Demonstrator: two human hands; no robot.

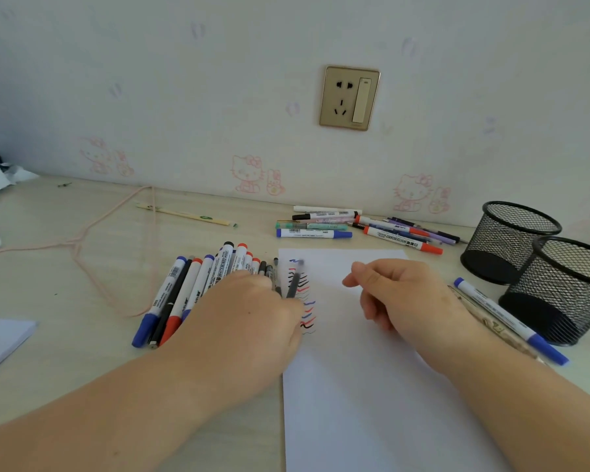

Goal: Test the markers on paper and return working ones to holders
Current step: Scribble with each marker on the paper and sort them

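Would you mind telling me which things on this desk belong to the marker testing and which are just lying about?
Job: test paper; grey pen in the left hand; marker row; far marker pile; mesh holders; right hand.

Lying about: pink cord; wall socket; notepad; chopstick packet.

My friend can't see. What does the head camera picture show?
A left hand holds a dark pen over squiggles on white paper; the right hand hovers empty. Markers lie alongside, two black mesh holders at right.
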